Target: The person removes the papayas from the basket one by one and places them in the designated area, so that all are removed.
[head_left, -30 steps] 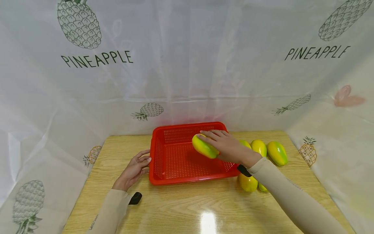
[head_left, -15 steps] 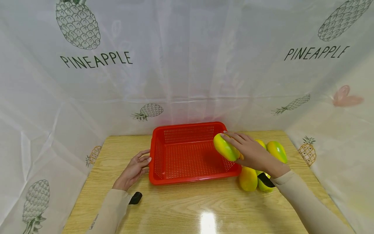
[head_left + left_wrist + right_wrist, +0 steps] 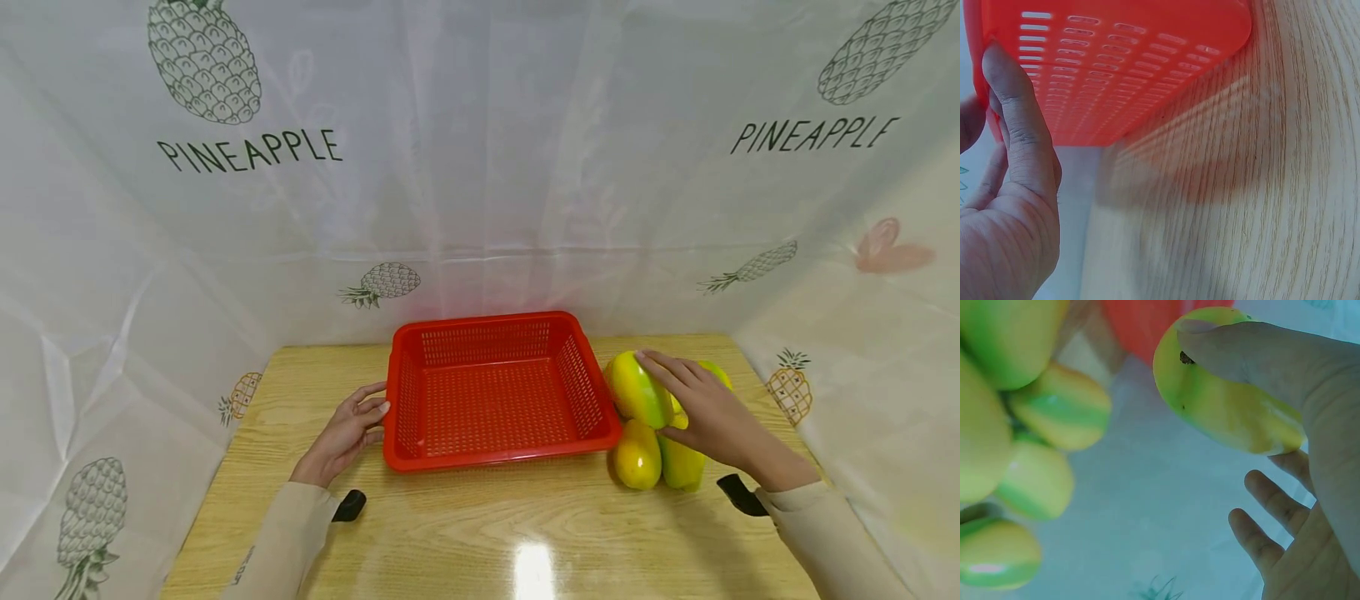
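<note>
A red plastic basket (image 3: 487, 462) with slotted walls stands at the back middle of the wooden table, its inside bare. My left hand (image 3: 347, 433) grips the basket's left rim; the left wrist view shows the thumb and fingers at the rim (image 3: 977, 56). To the basket's right, my right hand (image 3: 712, 412) holds a yellow-green mango (image 3: 636, 390) above several others. Seen from the right wrist, the thumb lies across this mango (image 3: 1229, 409), and the other fingers are spread behind and below it. A mango (image 3: 637, 454) and another one (image 3: 682, 462) lie just in front.
More mangoes, such as one at the back (image 3: 716, 371), are partly hidden by the right hand. A white pineapple-print sheet (image 3: 487, 183) surrounds the wooden table (image 3: 450, 533) at the back and sides. The basket's right end is close to the mangoes.
My right hand has carried the mango from over the basket rightward and past its rim to the other mangoes. The left hand and the basket have stayed in place.
</note>
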Action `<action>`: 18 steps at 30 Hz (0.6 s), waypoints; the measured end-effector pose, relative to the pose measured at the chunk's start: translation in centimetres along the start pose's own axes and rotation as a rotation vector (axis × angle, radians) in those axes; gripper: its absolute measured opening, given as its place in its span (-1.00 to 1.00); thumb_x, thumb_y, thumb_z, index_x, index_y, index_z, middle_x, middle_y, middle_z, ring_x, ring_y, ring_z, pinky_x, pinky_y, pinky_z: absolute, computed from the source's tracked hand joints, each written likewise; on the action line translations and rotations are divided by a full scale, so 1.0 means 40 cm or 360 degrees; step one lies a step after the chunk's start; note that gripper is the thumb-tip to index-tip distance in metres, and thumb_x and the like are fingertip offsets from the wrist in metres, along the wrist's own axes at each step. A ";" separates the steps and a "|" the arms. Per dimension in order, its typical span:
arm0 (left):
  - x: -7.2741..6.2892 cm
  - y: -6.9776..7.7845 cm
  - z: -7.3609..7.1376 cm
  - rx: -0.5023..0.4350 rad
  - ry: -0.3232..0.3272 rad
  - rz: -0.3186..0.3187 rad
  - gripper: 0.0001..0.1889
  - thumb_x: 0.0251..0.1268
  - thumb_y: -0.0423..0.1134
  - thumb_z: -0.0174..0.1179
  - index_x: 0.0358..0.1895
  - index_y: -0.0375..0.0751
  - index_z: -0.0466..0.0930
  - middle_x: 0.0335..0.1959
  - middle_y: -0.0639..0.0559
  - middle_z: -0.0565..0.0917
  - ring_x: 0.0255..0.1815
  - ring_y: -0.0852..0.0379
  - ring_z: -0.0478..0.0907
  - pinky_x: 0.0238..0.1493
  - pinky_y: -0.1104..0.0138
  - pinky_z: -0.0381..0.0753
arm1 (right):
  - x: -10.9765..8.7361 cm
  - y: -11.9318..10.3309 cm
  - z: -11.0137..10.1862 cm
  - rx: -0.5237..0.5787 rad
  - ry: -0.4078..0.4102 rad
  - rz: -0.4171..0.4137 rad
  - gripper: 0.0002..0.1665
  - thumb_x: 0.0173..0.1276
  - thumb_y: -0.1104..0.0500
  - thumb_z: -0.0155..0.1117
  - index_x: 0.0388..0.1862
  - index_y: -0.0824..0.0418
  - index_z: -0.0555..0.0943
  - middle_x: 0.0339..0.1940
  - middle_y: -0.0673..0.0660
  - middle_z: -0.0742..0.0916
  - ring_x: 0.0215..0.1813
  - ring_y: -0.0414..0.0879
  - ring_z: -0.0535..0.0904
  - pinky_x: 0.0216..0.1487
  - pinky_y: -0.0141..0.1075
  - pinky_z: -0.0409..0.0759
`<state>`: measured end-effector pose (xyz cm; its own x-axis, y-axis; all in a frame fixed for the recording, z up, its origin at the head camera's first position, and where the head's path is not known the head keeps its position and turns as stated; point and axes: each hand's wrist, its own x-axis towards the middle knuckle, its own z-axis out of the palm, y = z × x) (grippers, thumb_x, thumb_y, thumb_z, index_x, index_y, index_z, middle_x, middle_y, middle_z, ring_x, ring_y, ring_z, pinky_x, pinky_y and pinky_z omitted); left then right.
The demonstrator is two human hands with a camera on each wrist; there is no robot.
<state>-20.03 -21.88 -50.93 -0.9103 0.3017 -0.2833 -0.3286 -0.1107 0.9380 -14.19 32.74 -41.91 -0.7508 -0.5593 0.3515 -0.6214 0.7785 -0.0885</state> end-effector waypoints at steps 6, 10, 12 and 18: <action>0.001 -0.003 0.001 0.0002 0.0009 -0.0001 -0.37 0.73 -0.29 0.03 0.69 -0.24 0.03 0.16 0.06 0.57 -0.07 0.24 0.67 -0.11 0.34 0.72 | -0.073 0.025 0.005 0.0030 -0.0012 0.0118 0.56 -0.28 0.31 0.88 0.72 0.21 0.18 0.55 0.34 0.44 0.33 0.38 0.44 0.14 0.37 0.49; 0.002 -0.004 0.000 -0.0009 0.0012 -0.0004 -0.37 0.73 -0.29 0.04 0.69 -0.24 0.03 0.14 0.05 0.57 -0.09 0.25 0.66 -0.12 0.35 0.73 | -0.118 0.042 0.012 0.0062 -0.0008 0.0200 0.58 -0.30 0.32 0.87 0.73 0.19 0.16 0.55 0.37 0.42 0.33 0.45 0.41 0.11 0.40 0.46; 0.002 -0.003 0.001 -0.0009 0.0013 -0.0002 -0.37 0.72 -0.29 0.04 0.69 -0.24 0.03 0.12 0.06 0.57 -0.10 0.25 0.66 -0.12 0.35 0.73 | -0.139 0.050 0.014 0.0069 -0.0001 0.0244 0.60 -0.31 0.33 0.87 0.74 0.18 0.16 0.54 0.38 0.43 0.32 0.47 0.41 0.10 0.40 0.46; 0.001 -0.003 0.003 0.0001 0.0004 0.0007 -0.36 0.72 -0.29 0.04 0.69 -0.24 0.03 0.09 0.07 0.58 -0.11 0.25 0.67 -0.11 0.34 0.73 | -0.198 0.077 0.018 0.0017 0.0048 0.0312 0.64 -0.38 0.33 0.89 0.74 0.19 0.16 0.44 0.45 0.47 0.24 0.48 0.43 0.06 0.38 0.45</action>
<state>-20.00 -21.76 -51.02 -0.9124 0.2991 -0.2796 -0.3243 -0.1113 0.9394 -10.32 39.37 -45.64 -0.8508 -0.3882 0.3542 -0.4662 0.8687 -0.1676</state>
